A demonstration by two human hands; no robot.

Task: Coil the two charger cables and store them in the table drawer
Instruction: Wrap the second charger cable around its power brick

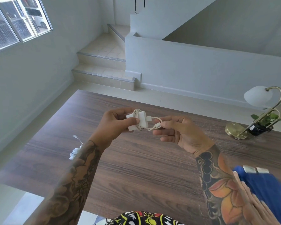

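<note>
White plastic fills the middle of the frame: we hold a charger block (137,121) above the dark wood-grain table (136,159), its cable (150,125) wound around the body in several turns. Our left hand (113,122) grips the block, thumb pressed over the front of the windings and fingers curled behind it. Our right hand (177,130) pinches the loose end of the cable between thumb and forefinger, just right of the block, where a short loop still stands free; the other fingers of that hand lie loosely extended below.

At the lower left of the frame, partly hidden behind our left forearm, the second charger cable (75,151) lies on the table as a white bundle, with its connector end sticking up and away toward the upper left. We cannot tell how tightly it is coiled.

At the right edge of the frame a brass desk lamp (256,101) with a white glass shade stands on the table, and a small potted plant (264,120) sits just beside its stem. In the lower right corner another person's hand (253,200) rests against blue fabric (266,184), blurred.
</note>
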